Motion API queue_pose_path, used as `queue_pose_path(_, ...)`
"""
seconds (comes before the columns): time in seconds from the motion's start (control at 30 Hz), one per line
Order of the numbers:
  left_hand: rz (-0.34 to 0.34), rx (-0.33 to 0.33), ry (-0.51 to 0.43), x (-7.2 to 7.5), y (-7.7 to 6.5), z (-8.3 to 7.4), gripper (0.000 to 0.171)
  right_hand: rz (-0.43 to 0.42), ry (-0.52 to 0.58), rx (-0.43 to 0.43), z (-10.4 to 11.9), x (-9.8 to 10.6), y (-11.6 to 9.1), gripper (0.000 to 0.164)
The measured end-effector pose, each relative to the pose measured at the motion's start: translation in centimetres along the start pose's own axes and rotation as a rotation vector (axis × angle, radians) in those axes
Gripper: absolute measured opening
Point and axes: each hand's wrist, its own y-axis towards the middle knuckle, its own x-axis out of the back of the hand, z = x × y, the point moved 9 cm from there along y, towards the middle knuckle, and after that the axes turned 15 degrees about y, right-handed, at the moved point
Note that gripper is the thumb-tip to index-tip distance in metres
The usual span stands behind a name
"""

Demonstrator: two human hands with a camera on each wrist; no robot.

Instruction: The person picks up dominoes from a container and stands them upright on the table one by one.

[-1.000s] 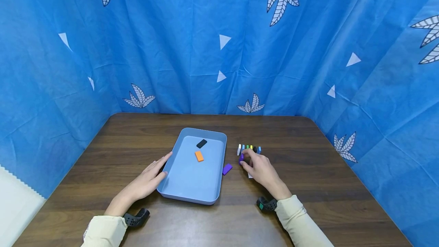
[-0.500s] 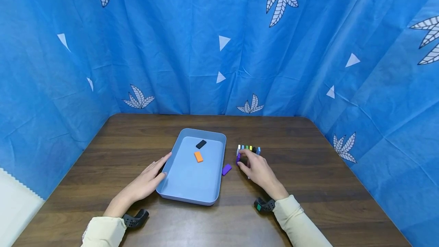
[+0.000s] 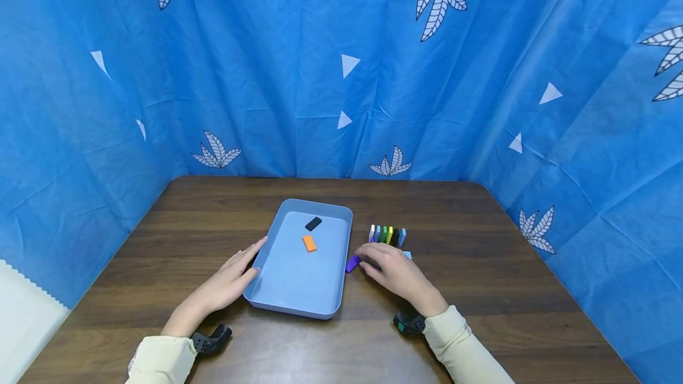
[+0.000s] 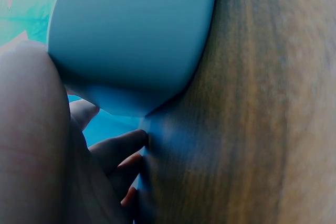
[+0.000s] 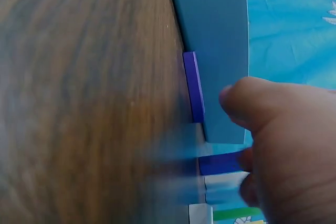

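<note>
My left hand point(image 3: 226, 283) rests with extended fingers along the left side of a light blue tray point(image 3: 299, 314); in the left wrist view its fingers show beyond the tray's corner. My right hand point(image 3: 397, 274) hovers with spread thumb and fingers over a flat purple domino block point(image 3: 352, 264) beside the tray's right wall. In the right wrist view that block lies just under the thumb point(image 5: 239, 100), nothing pinched. A second purple block point(image 5: 219, 164) stands upright behind the fingers. Inside the tray lie a black block point(image 3: 313, 224) and an orange block point(image 3: 309, 243).
Behind my right hand is a row of upright blocks, among them white point(image 3: 372, 232), green point(image 3: 383, 234), yellow point(image 3: 390, 234) and blue point(image 3: 402, 236). A light blue block point(image 3: 408, 255) lies partly hidden by the hand. A blue curtain point(image 3: 299, 76) surrounds the wooden table point(image 3: 512, 289).
My right hand has let go of the purple block, now upright at the left front of the row, and has moved left and nearer to the flat purple block. The left hand has stayed put.
</note>
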Motion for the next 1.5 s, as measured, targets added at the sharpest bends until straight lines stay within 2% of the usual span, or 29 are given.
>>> queue_pose_path(0.17,-0.002,-0.002,0.006,0.0,0.0,0.0,0.063,0.128,0.037,-0.046,-0.3,-1.6,-0.1,0.037)
queue_pose_path(0.27,-0.003,0.0,0.005,0.0,0.0,0.0,0.063,0.173,0.051,-0.044,-0.3,-2.2,-0.2,0.038)
queue_pose_path(0.67,-0.005,0.0,0.004,0.1,-0.2,-0.2,0.063,0.183,0.054,-0.053,-0.5,-2.3,-0.3,0.033)
queue_pose_path(1.03,-0.006,-0.005,0.0,-0.1,-0.2,-0.2,0.063,0.1,0.132,-0.077,-0.3,-0.8,-0.7,0.041)
queue_pose_path(1.3,-0.004,0.001,0.003,-0.1,-0.2,-0.3,0.063,0.028,0.162,-0.003,0.3,0.1,-0.6,0.036)
queue_pose_path(1.5,-0.005,0.007,0.006,-0.1,-0.1,-0.3,0.063,-0.098,0.19,0.058,0.6,1.6,-0.7,0.041)
